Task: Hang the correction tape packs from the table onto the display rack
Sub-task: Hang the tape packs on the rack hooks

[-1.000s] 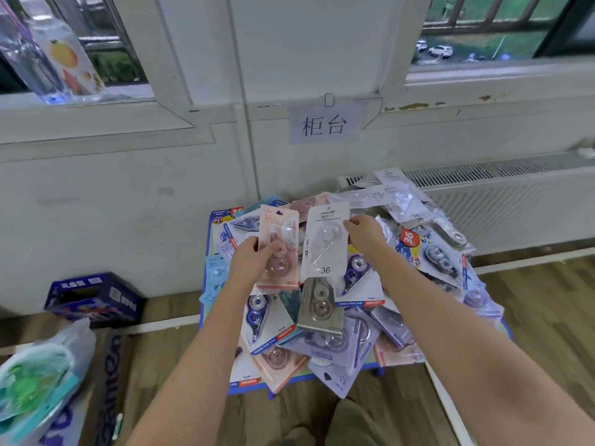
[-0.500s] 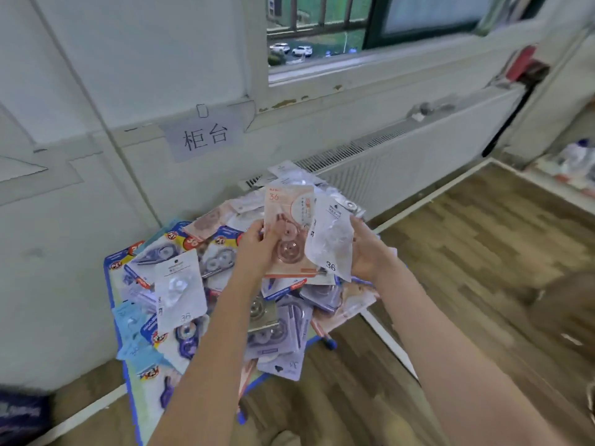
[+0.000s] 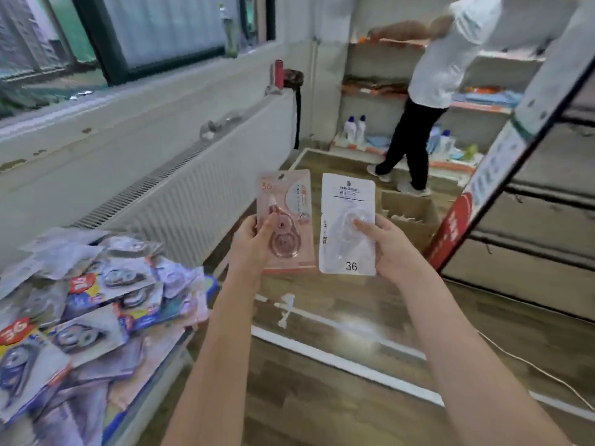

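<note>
Carrying step, by the look of it. Left hand [image 3: 254, 243] grips the pink pack [image 3: 285, 220], thumb across its front; right hand [image 3: 388, 244] grips the white pack [image 3: 348, 225]. Both packs upright, side by side over the floor, well clear of the pile [image 3: 90, 304] at lower left. Next: reach the rack [image 3: 502, 162] on the right and find a hook for each hang hole.

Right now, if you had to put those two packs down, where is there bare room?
The table is crowded: packs lie heaped to its edge. Bare wooden floor lies open between the table and the dark rack, crossed by white tape lines. The radiator's top also looks mostly free.
</note>
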Tool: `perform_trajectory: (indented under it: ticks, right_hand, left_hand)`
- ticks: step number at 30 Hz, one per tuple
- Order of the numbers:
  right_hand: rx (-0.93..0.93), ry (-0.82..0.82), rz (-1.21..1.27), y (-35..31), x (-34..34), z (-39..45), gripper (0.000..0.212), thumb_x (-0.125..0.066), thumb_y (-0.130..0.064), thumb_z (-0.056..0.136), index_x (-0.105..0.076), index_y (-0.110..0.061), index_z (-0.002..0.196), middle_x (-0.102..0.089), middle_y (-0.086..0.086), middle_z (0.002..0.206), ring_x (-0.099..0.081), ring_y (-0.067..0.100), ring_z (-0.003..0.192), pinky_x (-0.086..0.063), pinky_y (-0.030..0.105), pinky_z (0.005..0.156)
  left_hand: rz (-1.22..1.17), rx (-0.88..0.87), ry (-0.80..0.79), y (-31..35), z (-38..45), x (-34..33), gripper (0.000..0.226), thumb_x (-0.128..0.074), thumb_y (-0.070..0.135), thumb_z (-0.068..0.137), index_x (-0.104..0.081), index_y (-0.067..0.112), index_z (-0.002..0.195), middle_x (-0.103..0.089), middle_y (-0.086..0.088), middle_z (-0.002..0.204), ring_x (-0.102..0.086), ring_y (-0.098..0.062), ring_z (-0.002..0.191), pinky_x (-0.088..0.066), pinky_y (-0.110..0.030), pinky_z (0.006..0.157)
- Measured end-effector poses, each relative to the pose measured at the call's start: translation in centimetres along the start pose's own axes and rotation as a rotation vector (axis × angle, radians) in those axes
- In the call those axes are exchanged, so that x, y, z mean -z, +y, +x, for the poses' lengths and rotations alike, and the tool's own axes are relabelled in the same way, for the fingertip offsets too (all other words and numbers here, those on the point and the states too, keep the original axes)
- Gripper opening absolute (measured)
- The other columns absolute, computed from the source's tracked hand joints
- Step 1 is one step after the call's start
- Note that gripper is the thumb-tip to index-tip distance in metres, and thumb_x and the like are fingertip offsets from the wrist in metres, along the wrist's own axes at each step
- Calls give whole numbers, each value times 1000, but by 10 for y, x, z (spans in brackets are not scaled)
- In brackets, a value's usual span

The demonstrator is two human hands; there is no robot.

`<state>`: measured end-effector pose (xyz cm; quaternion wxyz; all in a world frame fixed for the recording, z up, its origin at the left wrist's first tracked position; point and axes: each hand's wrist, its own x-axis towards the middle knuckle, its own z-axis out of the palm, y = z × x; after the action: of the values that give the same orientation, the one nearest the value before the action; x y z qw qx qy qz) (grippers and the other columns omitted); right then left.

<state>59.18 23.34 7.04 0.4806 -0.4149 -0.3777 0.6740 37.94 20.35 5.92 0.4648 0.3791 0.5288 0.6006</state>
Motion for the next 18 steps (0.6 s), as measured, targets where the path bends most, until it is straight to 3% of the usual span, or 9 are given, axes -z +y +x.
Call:
perform_trajectory:
  ticks: [3,6,11,13,15,18]
  right_hand:
    - [102,124,-52,-33,79,-15,35,-67,-15,77,-60,-11,111,-71,9,103,-71,24,86,-57,44,78]
    - [194,244,-99,-64,146,-33,43,-73,-21,74,-60,-14,115,-70,10,109,-68,30,97,-53,48,88]
    - [325,438,-75,-107,244,-53,34,-69,-16,82,-61,-17,114,-72,5,105,-70,25,91,-57,39,74]
    - [374,510,-77,-122,281,-57,37,-70,-19,81,-60,-17,116,-71,5,108,-71,24,91,-57,36,71]
    - [420,593,-74,-136,320,-60,40,-70,-17,81,-59,-13,118,-70,7,110,-70,24,91,-56,35,71]
    - [468,707,-84,-159,377,-62,24,-65,-9,86,-60,-14,109,-71,2,99,-70,17,83,-56,28,67]
  left_hand:
    - [-12,-1,-138,-5,2,-86,12,-65,36,84,-60,28,91,-71,8,82,-70,-12,78,-53,-26,67]
    - [-7,-16,-227,-11,8,-165,7,-64,30,90,-61,24,89,-72,7,81,-70,-16,78,-57,-30,70]
    - [9,-40,-408,-15,7,-287,7,-62,26,91,-60,22,86,-72,14,75,-68,-4,70,-52,-17,61]
    - [5,-35,-508,-20,9,-335,5,-62,27,91,-63,22,90,-74,10,85,-70,-9,81,-55,-21,70]
    - [19,-38,-589,-28,13,-386,9,-63,31,91,-64,22,91,-73,3,96,-68,-19,94,-54,-35,86]
    - [16,-31,-711,-41,22,-465,8,-62,33,92,-65,27,89,-72,-2,103,-65,-27,105,-46,-48,100]
